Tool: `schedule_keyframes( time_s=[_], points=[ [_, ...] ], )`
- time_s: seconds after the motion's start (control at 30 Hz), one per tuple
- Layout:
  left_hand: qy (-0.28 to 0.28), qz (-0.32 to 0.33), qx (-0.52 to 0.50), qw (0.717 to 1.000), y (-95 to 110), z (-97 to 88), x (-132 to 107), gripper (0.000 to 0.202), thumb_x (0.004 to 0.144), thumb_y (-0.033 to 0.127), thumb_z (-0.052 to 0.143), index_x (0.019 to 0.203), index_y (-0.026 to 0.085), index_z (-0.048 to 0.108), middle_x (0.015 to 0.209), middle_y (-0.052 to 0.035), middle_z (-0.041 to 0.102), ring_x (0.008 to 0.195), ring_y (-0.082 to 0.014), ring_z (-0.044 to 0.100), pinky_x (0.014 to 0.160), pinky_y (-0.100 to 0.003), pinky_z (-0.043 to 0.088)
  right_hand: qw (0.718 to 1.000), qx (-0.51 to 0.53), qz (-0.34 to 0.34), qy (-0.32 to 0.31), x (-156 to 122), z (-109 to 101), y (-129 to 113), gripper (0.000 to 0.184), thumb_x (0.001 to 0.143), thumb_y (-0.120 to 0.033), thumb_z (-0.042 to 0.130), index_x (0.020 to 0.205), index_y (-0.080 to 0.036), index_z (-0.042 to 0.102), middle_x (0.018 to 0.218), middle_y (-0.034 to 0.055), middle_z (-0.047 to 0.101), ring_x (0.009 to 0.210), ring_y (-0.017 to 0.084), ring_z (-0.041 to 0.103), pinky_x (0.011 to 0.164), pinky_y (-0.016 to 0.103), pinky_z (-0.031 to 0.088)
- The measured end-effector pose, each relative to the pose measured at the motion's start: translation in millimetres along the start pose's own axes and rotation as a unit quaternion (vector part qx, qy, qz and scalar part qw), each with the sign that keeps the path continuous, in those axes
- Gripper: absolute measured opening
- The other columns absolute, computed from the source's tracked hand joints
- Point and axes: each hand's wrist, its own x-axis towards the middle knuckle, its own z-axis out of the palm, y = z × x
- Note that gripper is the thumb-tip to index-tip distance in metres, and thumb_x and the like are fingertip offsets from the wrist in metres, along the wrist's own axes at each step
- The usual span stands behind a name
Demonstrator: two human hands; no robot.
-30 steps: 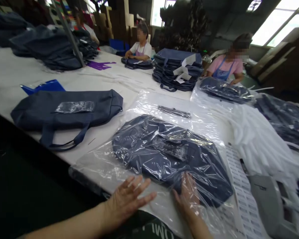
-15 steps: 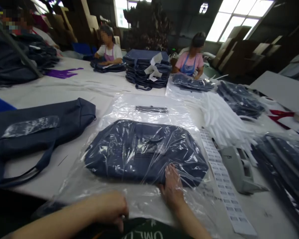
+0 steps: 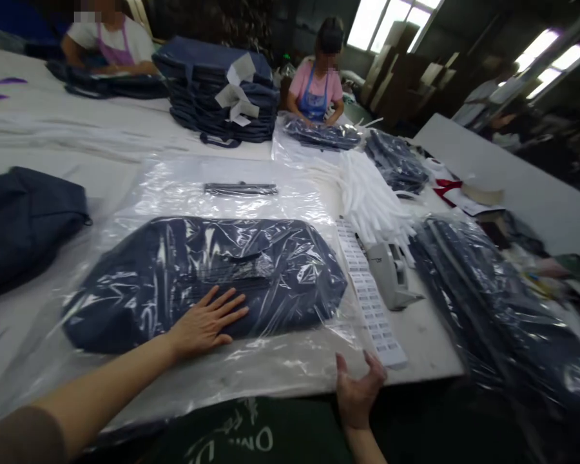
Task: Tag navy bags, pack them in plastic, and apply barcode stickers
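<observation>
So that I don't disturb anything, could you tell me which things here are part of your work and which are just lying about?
Part of the work: the navy fabric bag inside the clear plastic bag, the left hand flat on it, the open right hand.

Lying about: a grey plastic dispenser, a white barcode label strip, white plastic strips.

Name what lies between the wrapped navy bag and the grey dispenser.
In the head view, the wrapped navy bag and grey dispenser have a strip of printed labels between them, plus loose clear plastic.
</observation>
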Motion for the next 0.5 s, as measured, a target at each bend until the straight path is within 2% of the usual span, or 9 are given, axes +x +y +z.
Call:
schedule_keyframes(
  time_s=[0.03,0.1,0.2,0.27,0.3,0.33,0.4,0.47,0.5],
  points=[
    [0.014,0.002,0.000,1.000,-1.7,0.4,-1.2,0.065,0.088,0.068,0.036,0.145,0.038,0.026,0.150,0.0010,0.033,0.141,-0.0243,0.023,0.114,-0.041,-0.013,0.998,-0.030,0.039,0.037,1.5,-13.3,9.0,0.066,0.078,-0.041,0.070,0.131,-0.015,0.041,0.112,0.0169,0.050,0.107,0.034,0.050,0.091,0.060,0.043],
    [0.043,-0.005,-0.009,0.999,-4.9,3.0,-0.7,0.061,0.088,0.068,0.036,0.142,0.040,0.032,0.147,0.0030,0.037,0.139,-0.0240,0.028,0.115,-0.041,-0.007,0.994,-0.056,0.076,0.051,11.4,-26.9,18.9,0.073,0.070,-0.047,0.076,0.126,-0.014,0.042,0.111,0.0162,0.046,0.107,0.034,0.047,0.092,0.062,0.041],
    [0.087,-0.008,-0.018,0.996,-6.7,10.7,2.9,0.057,0.089,0.068,0.033,0.138,0.041,0.040,0.144,0.0034,0.043,0.137,-0.0251,0.033,0.117,-0.043,0.002,0.990,-0.003,0.119,0.069,37.7,-21.1,24.2,0.069,0.066,-0.047,0.078,0.116,-0.018,0.041,0.109,0.0117,0.043,0.106,0.029,0.047,0.093,0.057,0.043],
    [0.107,-0.006,-0.017,0.994,-7.0,14.7,4.2,0.055,0.089,0.067,0.033,0.137,0.041,0.042,0.142,0.0030,0.045,0.135,-0.0257,0.035,0.117,-0.045,0.006,0.971,0.067,0.191,0.130,52.4,-14.6,30.1,0.061,0.069,-0.045,0.076,0.111,-0.021,0.038,0.104,0.0064,0.044,0.096,0.023,0.053,0.083,0.047,0.051],
    [0.111,-0.007,-0.015,0.994,-7.6,15.7,4.2,0.055,0.089,0.067,0.034,0.137,0.041,0.041,0.142,0.0027,0.046,0.135,-0.0260,0.036,0.117,-0.045,0.007,0.958,0.100,0.235,0.132,55.8,-14.0,34.8,0.058,0.072,-0.044,0.073,0.112,-0.022,0.037,0.101,0.0046,0.045,0.089,0.019,0.055,0.076,0.041,0.054],
    [0.112,-0.001,-0.011,0.994,-8.6,16.2,3.6,0.055,0.089,0.066,0.036,0.138,0.041,0.040,0.142,0.0022,0.046,0.134,-0.0265,0.037,0.116,-0.046,0.007,0.948,0.123,0.273,0.107,55.8,-15.5,40.6,0.052,0.075,-0.044,0.069,0.112,-0.022,0.038,0.098,0.0034,0.048,0.081,0.017,0.057,0.069,0.036,0.054],
    [0.109,0.018,0.005,0.994,-11.0,16.2,0.7,0.059,0.087,0.062,0.044,0.141,0.041,0.035,0.143,0.0012,0.044,0.133,-0.0282,0.039,0.116,-0.046,0.006,0.941,0.132,0.313,0.006,45.9,-24.9,54.3,0.038,0.078,-0.043,0.063,0.104,-0.019,0.049,0.090,0.0030,0.055,0.070,0.015,0.059,0.063,0.032,0.054],
    [0.106,0.058,0.028,0.992,-12.3,15.8,-4.2,0.061,0.087,0.054,0.051,0.143,0.042,0.031,0.143,0.0022,0.044,0.131,-0.0289,0.042,0.116,-0.046,0.003,0.939,0.118,0.313,-0.086,27.4,-40.8,68.3,0.028,0.079,-0.044,0.060,0.087,-0.017,0.059,0.079,0.0042,0.061,0.063,0.016,0.059,0.060,0.031,0.054],
    [0.102,0.087,0.039,0.990,-11.8,15.4,-7.0,0.061,0.087,0.049,0.051,0.143,0.042,0.030,0.142,0.0037,0.045,0.129,-0.0282,0.044,0.116,-0.046,0.001,0.938,0.110,0.310,-0.107,17.8,-50.6,74.7,0.028,0.078,-0.044,0.060,0.079,-0.016,0.061,0.073,0.0043,0.062,0.059,0.016,0.059,0.057,0.031,0.054]
  ],
)
